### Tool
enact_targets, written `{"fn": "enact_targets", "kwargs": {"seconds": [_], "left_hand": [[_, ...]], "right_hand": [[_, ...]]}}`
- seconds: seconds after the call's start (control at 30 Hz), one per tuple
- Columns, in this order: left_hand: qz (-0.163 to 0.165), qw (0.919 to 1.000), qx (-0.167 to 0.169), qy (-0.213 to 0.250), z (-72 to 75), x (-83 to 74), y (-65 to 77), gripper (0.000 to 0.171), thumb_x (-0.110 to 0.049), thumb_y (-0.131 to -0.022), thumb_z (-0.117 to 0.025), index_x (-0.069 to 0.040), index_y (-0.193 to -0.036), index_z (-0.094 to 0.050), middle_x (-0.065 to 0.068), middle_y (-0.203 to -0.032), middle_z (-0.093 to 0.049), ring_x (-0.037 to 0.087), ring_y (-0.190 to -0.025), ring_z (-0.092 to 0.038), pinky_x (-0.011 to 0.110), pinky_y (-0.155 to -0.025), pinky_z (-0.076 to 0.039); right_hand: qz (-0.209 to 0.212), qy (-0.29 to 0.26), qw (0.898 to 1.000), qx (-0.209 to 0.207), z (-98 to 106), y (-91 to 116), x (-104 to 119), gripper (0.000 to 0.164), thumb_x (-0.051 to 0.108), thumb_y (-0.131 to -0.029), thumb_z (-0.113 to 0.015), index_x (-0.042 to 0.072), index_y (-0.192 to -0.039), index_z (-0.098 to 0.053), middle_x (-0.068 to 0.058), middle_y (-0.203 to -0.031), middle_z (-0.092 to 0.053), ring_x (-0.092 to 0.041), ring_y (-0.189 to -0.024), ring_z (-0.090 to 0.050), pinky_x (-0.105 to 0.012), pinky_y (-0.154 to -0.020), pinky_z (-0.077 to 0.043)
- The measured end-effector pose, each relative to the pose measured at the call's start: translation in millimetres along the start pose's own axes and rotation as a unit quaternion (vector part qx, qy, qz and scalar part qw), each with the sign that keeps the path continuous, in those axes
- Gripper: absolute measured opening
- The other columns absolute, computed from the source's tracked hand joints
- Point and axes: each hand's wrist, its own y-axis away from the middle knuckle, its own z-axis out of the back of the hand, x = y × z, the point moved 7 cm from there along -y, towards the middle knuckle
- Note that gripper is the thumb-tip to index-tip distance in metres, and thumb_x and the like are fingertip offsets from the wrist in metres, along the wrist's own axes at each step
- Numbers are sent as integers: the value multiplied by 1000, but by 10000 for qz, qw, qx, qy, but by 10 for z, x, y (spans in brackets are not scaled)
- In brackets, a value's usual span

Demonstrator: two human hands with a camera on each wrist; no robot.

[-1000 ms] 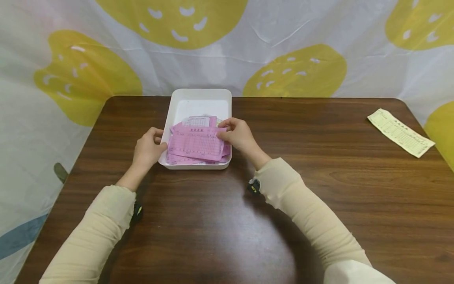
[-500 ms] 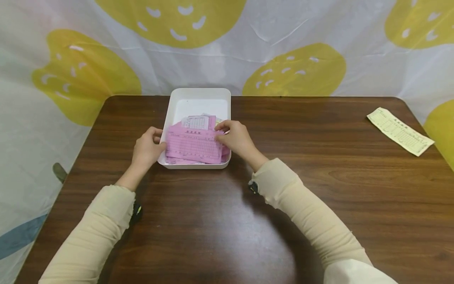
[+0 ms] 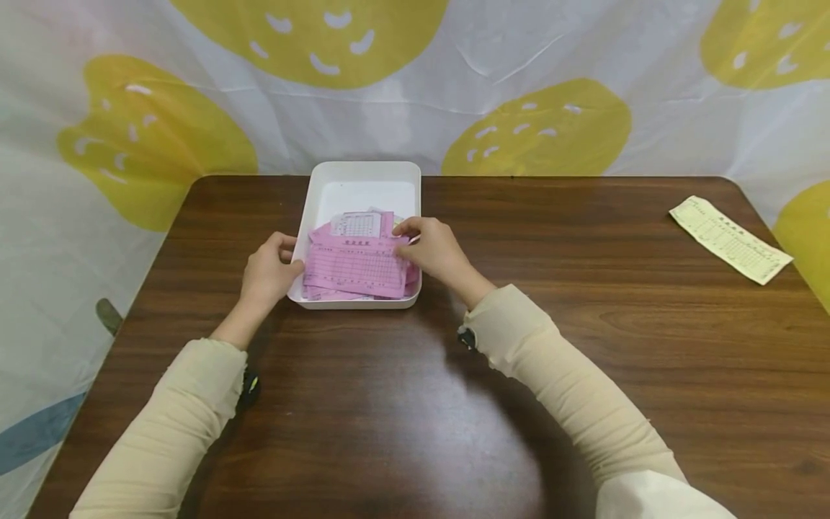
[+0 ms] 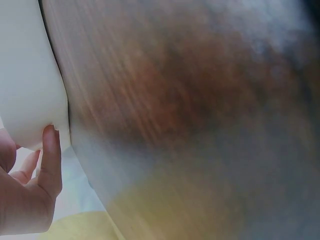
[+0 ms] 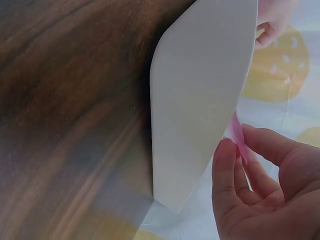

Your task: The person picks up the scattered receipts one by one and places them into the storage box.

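Observation:
A white plastic tray (image 3: 364,170) stands at the back of the table, and a loose pile of printed slips lies in its front half. My left hand (image 3: 267,271) grips the tray's left side, thumb at the rim and fingers against the outer wall (image 4: 35,95). Between thumb and fingers my right hand (image 3: 441,252) pinches the right edge of a pink printed slip (image 3: 353,265) on top of the pile. In the right wrist view the pinched pink edge (image 5: 238,137) shows above the tray wall. Behind it in the pile is a small white slip (image 3: 357,225); the lower slips are mostly hidden.
A pale yellow printed slip (image 3: 729,239) lies alone at the right end of the brown wooden table (image 3: 389,404). Behind the table hangs a white curtain (image 3: 402,130) with yellow shapes.
The pink slip in my right hand has shifted slightly down and left onto the pile. My left hand stays at the tray's side.

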Motion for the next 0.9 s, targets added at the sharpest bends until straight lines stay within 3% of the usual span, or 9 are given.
{"fn": "enact_targets", "kwargs": {"seconds": [0.27, 0.57, 0.73, 0.9], "left_hand": [[28, 10000, 9, -15, 6, -7, 9, 40, -10, -88, -55, -1, -126, -52, 24, -116, -66, 39, -106, -62, 47, -86, -45], [24, 10000, -13, -3, 0, 11, -1, 40, -10, -87, -55, -1, -127, -52, 24, -115, -67, 39, -106, -62, 48, -88, -45], [20, 10000, 22, 20, -5, 7, 8, 41, -9, -88, -55, -1, -127, -52, 24, -116, -66, 38, -106, -62, 47, -87, -45], [8, 10000, 27, 20, 0, -8, 13, 41, -9, -87, -55, -1, -127, -52, 25, -116, -66, 39, -106, -62, 47, -86, -45]], "right_hand": [[271, 576, 9980, 2, 23, 9, 31, 31, 6, -83, -64, 4, -114, -66, -12, -115, -69, -25, -103, -66, -35, -90, -51], [451, 633, 9970, 3, 109, 46, -6, 33, 8, -83, -65, 3, -116, -64, -15, -117, -67, -28, -107, -62, -37, -95, -48], [394, 306, 9985, -213, 319, 75, -143, 33, 8, -84, -66, 1, -116, -64, -17, -115, -68, -29, -107, -64, -38, -95, -48], [77, -71, 9983, -575, 699, 135, -419, 32, 8, -86, -65, -1, -116, -63, -20, -114, -67, -30, -105, -64, -36, -90, -50]]}}
